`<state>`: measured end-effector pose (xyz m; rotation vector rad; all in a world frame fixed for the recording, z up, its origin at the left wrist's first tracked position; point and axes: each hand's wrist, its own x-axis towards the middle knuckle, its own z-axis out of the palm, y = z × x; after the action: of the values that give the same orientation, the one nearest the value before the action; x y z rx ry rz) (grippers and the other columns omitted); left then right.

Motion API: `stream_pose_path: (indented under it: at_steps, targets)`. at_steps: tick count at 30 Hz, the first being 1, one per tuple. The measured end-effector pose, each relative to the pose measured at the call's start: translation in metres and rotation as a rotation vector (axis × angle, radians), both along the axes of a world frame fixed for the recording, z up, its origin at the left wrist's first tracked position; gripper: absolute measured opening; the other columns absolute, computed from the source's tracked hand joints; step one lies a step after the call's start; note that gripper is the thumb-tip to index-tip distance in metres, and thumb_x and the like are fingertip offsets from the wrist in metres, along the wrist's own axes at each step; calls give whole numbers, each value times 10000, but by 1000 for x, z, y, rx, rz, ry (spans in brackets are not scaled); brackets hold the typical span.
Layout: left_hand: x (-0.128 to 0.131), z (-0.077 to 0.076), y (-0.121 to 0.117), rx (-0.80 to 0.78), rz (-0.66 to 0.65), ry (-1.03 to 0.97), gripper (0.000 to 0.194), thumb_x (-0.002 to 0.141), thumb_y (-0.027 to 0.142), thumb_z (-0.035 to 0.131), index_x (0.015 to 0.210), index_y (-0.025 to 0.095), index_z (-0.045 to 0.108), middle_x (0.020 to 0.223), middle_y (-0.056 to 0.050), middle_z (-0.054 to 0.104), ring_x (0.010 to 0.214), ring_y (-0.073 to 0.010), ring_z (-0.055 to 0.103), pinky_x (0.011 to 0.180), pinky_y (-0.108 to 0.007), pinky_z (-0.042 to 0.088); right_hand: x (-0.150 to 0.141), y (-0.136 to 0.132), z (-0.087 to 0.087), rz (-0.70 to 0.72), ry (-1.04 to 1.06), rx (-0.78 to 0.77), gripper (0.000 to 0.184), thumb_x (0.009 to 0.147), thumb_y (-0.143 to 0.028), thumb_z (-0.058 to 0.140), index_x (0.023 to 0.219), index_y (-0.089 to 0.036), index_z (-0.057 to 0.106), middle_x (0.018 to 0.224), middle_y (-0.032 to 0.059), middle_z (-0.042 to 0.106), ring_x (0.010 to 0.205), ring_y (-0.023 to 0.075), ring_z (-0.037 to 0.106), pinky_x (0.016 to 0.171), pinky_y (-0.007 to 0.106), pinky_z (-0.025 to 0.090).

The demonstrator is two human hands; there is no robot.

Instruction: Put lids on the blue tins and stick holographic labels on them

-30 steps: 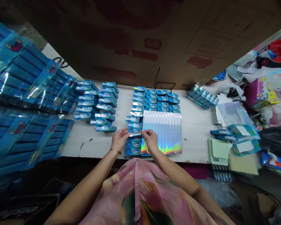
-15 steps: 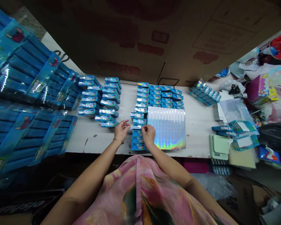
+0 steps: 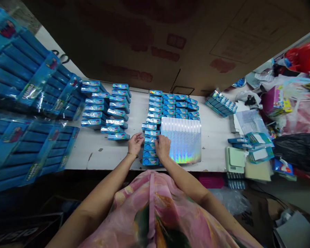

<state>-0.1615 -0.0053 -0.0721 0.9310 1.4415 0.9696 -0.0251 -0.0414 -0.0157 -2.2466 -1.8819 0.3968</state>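
Blue box (image 3: 150,140) sits between left hand (image 3: 136,143) and right hand (image 3: 163,146); can't tell either's grip.

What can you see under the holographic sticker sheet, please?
Printed blue boxes show at the far edge of the holographic sticker sheet, the nearest partly covered by it. Whatever lies beneath the rest is hidden.

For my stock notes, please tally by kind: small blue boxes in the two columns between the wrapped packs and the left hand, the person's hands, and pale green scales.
Small blue boxes in those columns: 15
Left hand and right hand: 2
Pale green scale: 1
Total: 18
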Motion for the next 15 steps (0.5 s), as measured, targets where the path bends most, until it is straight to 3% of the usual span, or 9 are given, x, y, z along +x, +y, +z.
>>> stream_pose_path:
  at_steps: [2,5,7,10,13,15]
  targets:
    - [1,-4,-4,16,-38,93,357,598,255,565,928,117,571,719,-20,568,629,-125,549,649,-286,468,3,-2,3,178,-69,-10,245,848,-219,410,1048,-232,549,910,55,562,825,199,435,695,323,269]
    - [-5,-2,-10,161,-179,279,285,675,234,468,900,146,620,865,-65,597,772,-163,570,748,-321,463,11,-4,8,439,-119,-43,334,825,-173,420,1140,-244,504,940,72,551,837,207,434,706,338,289]
    - [-10,4,-11,262,-230,415,298,697,201,416,886,160,642,939,-76,590,877,-184,557,825,-337,438,25,-5,10,470,-96,-24,355,812,-159,428,1149,-240,503,973,77,546,845,202,444,726,345,307]
    - [-12,21,-10,342,-214,550,315,722,208,399,917,157,642,972,-85,580,929,-200,542,853,-347,425,72,-11,13,232,35,146,327,815,-158,402,1103,-223,543,1035,78,530,882,183,465,787,347,334]
    - [6,42,-7,418,-253,529,318,776,262,391,984,162,610,982,-78,594,942,-186,540,862,-330,415,146,-22,13,-207,223,359,332,817,-259,389,1093,-151,539,1077,109,506,1004,197,449,851,347,351]
    - [31,52,-3,414,-317,493,332,794,290,393,1044,166,574,978,-74,603,922,-175,548,848,-315,418,194,-25,10,-481,341,351,425,767,-358,451,1118,-128,512,1122,135,488,1014,209,457,853,338,369]
